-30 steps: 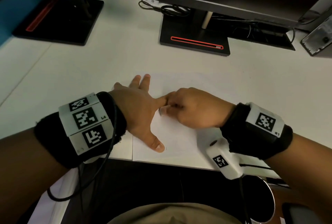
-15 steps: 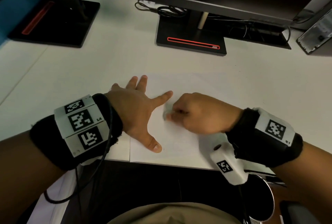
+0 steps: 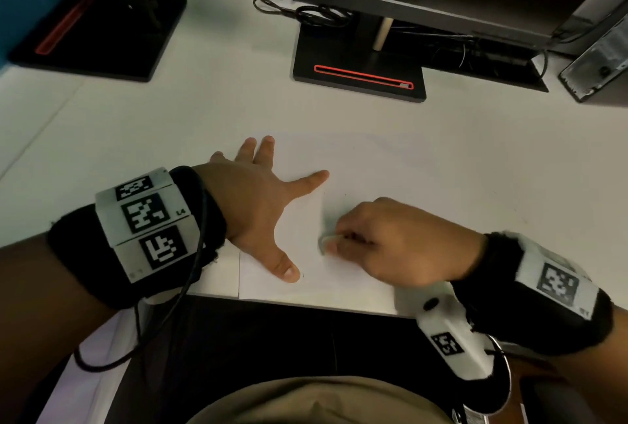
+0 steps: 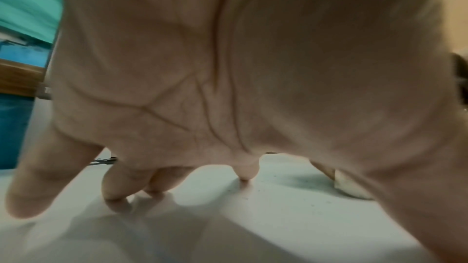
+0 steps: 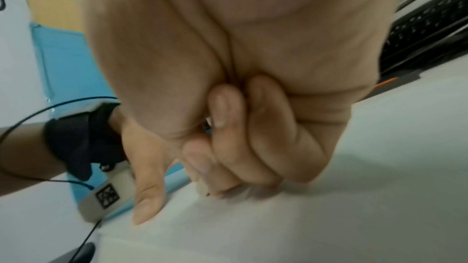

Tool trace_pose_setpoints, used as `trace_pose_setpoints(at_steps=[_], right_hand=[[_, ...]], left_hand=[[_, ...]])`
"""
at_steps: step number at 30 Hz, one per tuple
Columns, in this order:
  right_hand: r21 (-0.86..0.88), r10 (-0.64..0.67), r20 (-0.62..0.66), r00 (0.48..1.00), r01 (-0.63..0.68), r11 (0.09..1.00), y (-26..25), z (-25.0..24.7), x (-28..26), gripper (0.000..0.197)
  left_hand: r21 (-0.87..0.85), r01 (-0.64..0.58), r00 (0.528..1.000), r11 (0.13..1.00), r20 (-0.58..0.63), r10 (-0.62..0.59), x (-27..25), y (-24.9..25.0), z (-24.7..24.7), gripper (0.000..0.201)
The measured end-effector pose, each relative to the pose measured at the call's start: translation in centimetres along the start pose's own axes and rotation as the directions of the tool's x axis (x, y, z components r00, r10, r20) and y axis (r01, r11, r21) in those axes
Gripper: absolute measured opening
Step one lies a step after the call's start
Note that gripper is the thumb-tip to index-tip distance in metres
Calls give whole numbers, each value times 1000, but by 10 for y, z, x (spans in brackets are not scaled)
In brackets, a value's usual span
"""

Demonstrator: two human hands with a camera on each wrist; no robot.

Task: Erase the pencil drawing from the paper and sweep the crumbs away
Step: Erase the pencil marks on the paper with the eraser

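Note:
A white sheet of paper (image 3: 390,179) lies on the white desk near its front edge. My left hand (image 3: 258,206) lies flat on the paper's left part, fingers spread, pressing it down. My right hand (image 3: 390,247) has its fingers curled around a small whitish eraser (image 3: 326,241), whose tip touches the paper just right of the left thumb. The left wrist view shows the eraser (image 4: 352,187) on the sheet, with dark crumbs (image 4: 298,183) scattered near it. In the right wrist view the eraser (image 5: 202,186) peeks out below the curled fingers. The pencil drawing is too faint to make out.
A black monitor stand (image 3: 360,66) with cables (image 3: 306,14) sits behind the paper. A second stand (image 3: 98,32) is at the far left. A dark device (image 3: 594,70) stands at the far right. The desk's front edge (image 3: 306,303) runs just below the hands.
My right hand has drawn the eraser down and to the right, away from the left index finger toward the desk's front edge. The left hand has stayed flat on the paper.

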State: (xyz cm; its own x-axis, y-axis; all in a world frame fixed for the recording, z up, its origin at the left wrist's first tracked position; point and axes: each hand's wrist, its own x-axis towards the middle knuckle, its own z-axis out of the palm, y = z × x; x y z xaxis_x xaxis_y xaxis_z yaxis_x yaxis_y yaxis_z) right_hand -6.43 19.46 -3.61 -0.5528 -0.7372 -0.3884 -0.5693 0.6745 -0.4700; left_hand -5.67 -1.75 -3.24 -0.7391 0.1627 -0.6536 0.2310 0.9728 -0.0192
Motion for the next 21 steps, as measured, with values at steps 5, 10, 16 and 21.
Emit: trace_pose_setpoints(at_steps=[5,10,16,21], right_hand=[[-8,-43,77,996,44,999,-8,6,-7,48],[49,66,-65,996,-63,997,18,-8,1,53],[82,83,-65,994,-78,994,21,-9,3,47],[61,2,-32,999,0,998,5,-3,-5,42]], left_hand=[[-39,-9,1000,999,23,10,-1,2,-3,131],[-37,-28,1000,999,-4,28,0,-3,-5,125],[-43,-237,970,971,-71,234,2,-2,3,105],[-65,-257,966,964,-24,256,5,0,5,110]])
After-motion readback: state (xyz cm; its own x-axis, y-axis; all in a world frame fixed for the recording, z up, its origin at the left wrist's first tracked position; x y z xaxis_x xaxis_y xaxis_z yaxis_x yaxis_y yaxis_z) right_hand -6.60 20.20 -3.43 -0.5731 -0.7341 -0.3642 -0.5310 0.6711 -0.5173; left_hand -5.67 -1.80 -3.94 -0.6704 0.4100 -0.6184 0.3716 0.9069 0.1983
